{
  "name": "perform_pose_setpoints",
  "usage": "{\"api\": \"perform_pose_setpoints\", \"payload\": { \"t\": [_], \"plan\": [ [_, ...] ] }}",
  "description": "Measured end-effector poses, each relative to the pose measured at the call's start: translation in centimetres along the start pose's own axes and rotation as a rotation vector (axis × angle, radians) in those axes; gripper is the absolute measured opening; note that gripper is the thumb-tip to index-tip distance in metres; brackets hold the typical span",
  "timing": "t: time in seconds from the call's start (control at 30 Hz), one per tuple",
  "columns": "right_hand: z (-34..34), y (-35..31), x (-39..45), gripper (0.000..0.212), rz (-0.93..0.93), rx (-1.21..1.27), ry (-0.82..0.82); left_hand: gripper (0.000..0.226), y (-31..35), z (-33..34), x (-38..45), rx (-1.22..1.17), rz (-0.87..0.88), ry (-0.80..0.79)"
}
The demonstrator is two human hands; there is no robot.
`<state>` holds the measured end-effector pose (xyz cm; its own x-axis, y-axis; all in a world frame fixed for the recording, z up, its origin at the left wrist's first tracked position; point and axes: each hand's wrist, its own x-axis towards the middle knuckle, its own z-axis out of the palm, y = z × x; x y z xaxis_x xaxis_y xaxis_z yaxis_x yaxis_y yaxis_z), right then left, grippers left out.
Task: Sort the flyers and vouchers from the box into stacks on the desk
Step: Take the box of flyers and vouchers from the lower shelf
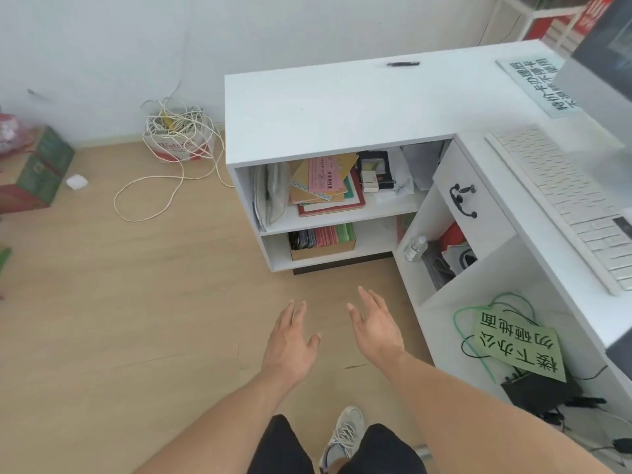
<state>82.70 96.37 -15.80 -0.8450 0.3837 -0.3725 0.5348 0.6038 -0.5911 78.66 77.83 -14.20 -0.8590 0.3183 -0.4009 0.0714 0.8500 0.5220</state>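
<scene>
My left hand [290,340] and right hand [376,328] reach forward side by side over the wooden floor [136,302], fingers straight and spread, holding nothing and touching nothing. Both are well short of the shelves.

Ahead stands the white desk [342,104], L-shaped, its top bare on the near wing apart from a dark pen [403,64] near the back edge. A white keyboard [564,206] lies on the right wing.

Under the desk top are two open shelves. The upper shelf [342,218] holds a loose, tilted pile of folders and pink paper [325,181]. On the lower shelf sits the brown cardboard box [321,249], packed with upright flyers and vouchers [325,236] in black, red and green bands.

I judge the first risk is the box itself: it sits low and back from the shelf edge, so a one-sided pull could tip it and spill the already grouped papers onto the floor. Lifting it carelessly could knock the shelf above and bring down the leaning pile.

A smaller hazard is the coil of pale cord [178,131] spilling from a bag on the floor to the left; it trails toward the desk's corner and could catch my foot [345,436].
</scene>
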Motion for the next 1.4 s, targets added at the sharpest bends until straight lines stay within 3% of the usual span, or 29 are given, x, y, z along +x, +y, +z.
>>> {"api": "perform_pose_setpoints", "payload": {
  "t": [0.4, 0.53, 0.9, 1.23, 1.4],
  "plan": [
    [0.3, -0.9, 11.6, 0.054, 0.075, -0.012, -0.055, 0.072, 1.0, -0.1, 14.5, 0.025, 0.037, -0.099],
    [2.3, -0.3, 17.1, 0.054, 0.135, 0.002, -0.076, 0.072, 0.1, 1.3, 20.2, -0.006, -0.031, -0.124],
    [11.7, 8.6, 30.1, 0.057, 0.264, -0.027, -0.212, 0.076, -3.6, 10.6, 32.6, 0.092, -0.088, -0.196],
    [20.9, 15.3, 47.3, 0.066, -0.015, -0.223, -0.277, 0.08, -9.8, 21.5, 47.0, 0.213, -0.058, -0.114],
    [24.0, 16.2, 52.6, 0.081, -0.179, -0.375, -0.139, 0.088, -12.9, 24.8, 52.8, 0.287, -0.031, -0.04]
  ]
}}
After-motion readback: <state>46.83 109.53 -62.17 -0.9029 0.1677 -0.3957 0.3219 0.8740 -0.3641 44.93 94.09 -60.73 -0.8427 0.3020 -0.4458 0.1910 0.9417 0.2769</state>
